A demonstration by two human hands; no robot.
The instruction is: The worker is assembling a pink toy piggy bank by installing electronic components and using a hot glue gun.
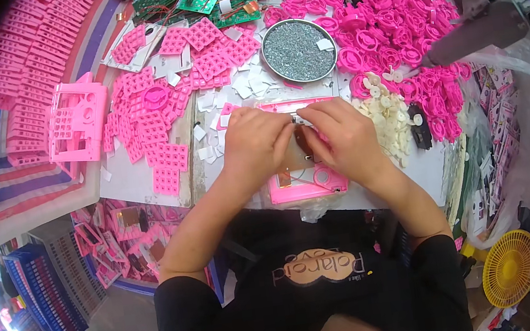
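A pink plastic casing (277, 192) lies on the table in front of me, with its lower part showing a round opening and a thin wire. My left hand (252, 142) reaches over its left side, fingers pinched together near the upper middle. From the other side my right hand (345, 136) meets it, thumb and fingertips also pinched. A small dark and silvery part shows between the fingertips, too covered to name. Just below them is a brown flat piece (303, 142), beside my right thumb. The fingers hide most of the casing's upper half.
A round metal dish (299, 50) of small screws stands beyond the casing. Pink button pads (153, 126) lie left, pink ring-shaped parts (387, 22) and cream pieces (384, 116) right. Green circuit boards (200, 0) are piled behind. A dark grey tool (478, 33) juts in from the right.
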